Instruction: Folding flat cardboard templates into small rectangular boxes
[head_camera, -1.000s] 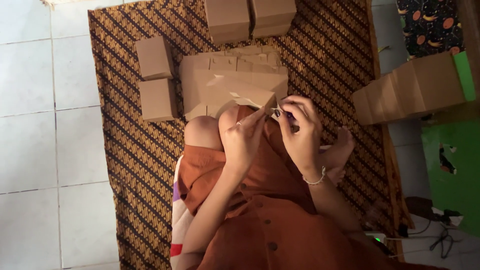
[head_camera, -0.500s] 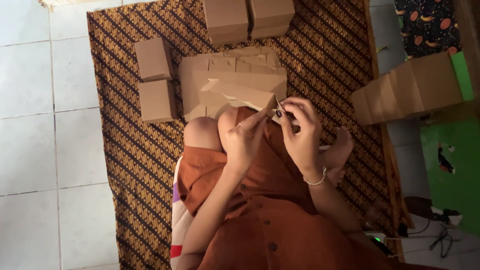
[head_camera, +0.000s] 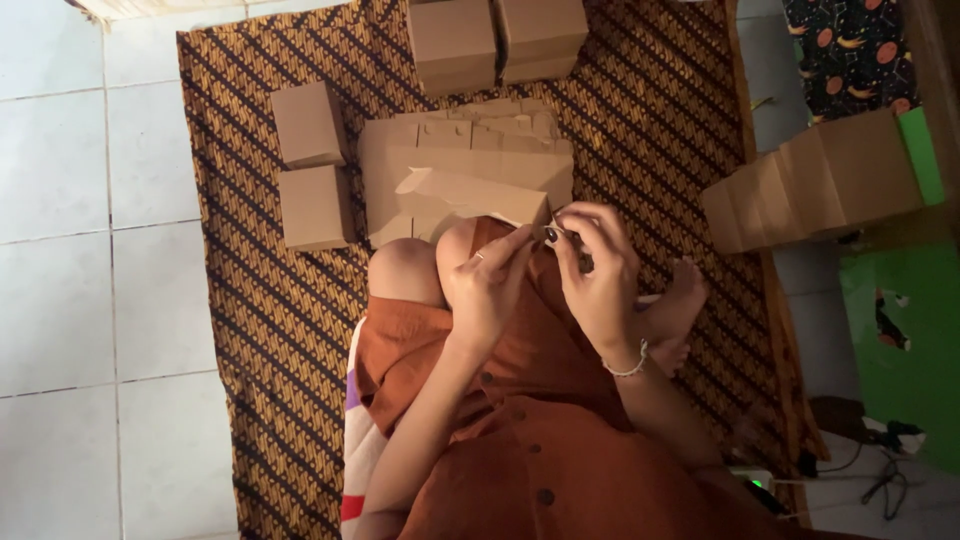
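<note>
Both of your hands meet just over your raised knee (head_camera: 405, 270), at the near edge of the stack of flat cardboard sheets (head_camera: 470, 165), and that stack serves as the landmark for everything else. Your left hand (head_camera: 487, 285) is curled, with the fingers extended toward the loose folded sheet (head_camera: 470, 195) that lies on the near side of the stack; its fingertips touch that sheet's corner. Your right hand (head_camera: 600, 270) is closed, pinching a small dark object (head_camera: 552, 235) between thumb and fingers, right at the same corner; what that object is cannot be told. A thin bracelet (head_camera: 628, 366) circles your right wrist. To the left of the stack sit two small closed boxes (head_camera: 312, 165), one behind the other. Beyond the stack, at the far edge, stand two more boxes (head_camera: 497, 38) side by side. Well to the right of the stack lies a row of leaning folded boxes (head_camera: 810, 185). All of it rests on a brown patterned mat (head_camera: 250, 300), with white floor tiles (head_camera: 90, 250) further left.
</note>
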